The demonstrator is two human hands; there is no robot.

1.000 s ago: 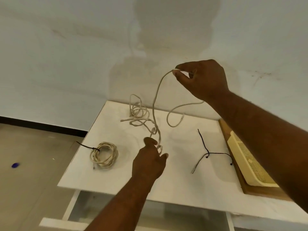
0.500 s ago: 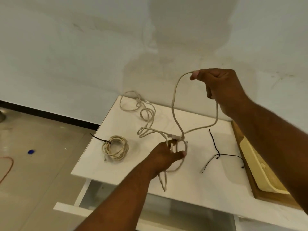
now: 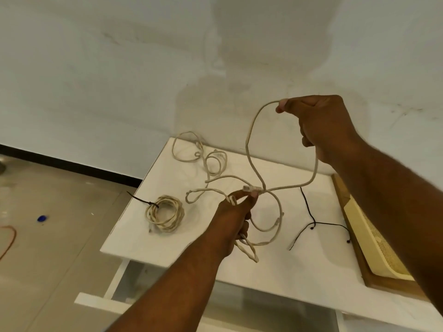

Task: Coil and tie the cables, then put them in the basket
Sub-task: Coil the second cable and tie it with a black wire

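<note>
Two cream cables are sharing the white counter [image 3: 167, 248]. One finished coil [image 3: 165, 213], cinched by a black tie, is lying at centre left. The loose cable [image 3: 247, 144] is sprawling in loops from the counter's far edge toward the middle of the frame. Some thin black ties [image 3: 311, 222] are lying crossed right of centre, near the cream basket [image 3: 376, 245]. The basket is sitting on a wooden board [image 3: 341, 188] at the right edge, partly hidden behind the right forearm. Down on the floor at lower left, a small blue object [image 3: 42, 218] and a reddish cord [image 3: 10, 238] are lying.

The left hand [image 3: 236, 212], at centre, is pinching the loose cable beside its plug [image 3: 251, 188] between thumb and fingertips, with more turns dangling under the palm. The right hand [image 3: 321, 123], raised at upper right, is closed round the same cable, thumb and forefinger nipping it, and is holding a tall loop above the counter.
</note>
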